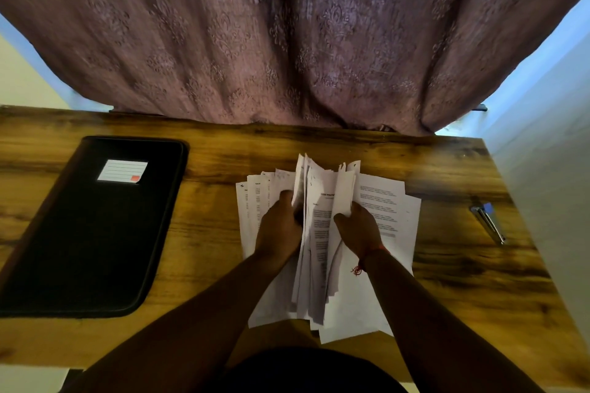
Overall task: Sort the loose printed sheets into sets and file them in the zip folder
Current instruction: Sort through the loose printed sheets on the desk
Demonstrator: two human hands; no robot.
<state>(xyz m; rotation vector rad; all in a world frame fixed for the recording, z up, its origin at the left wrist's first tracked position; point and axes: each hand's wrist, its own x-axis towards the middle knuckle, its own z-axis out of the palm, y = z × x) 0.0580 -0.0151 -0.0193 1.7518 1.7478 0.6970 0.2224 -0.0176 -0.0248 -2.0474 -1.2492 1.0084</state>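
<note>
Both hands grip sheets point(322, 226) | left hand point(279, 226) | right hand point(359, 228) | zip folder point(92, 226) left, apart

No text legible. Printed sheets point(380, 201) carry blocks of dark print and a bolder heading line near the top of one page, all too small and blurred to read. White label point(123, 171) on the black zip folder point(86, 233): ruled lines and a small red patch in its lower right corner, no writing made out. No brands, numbers or signs elsewhere.
</note>
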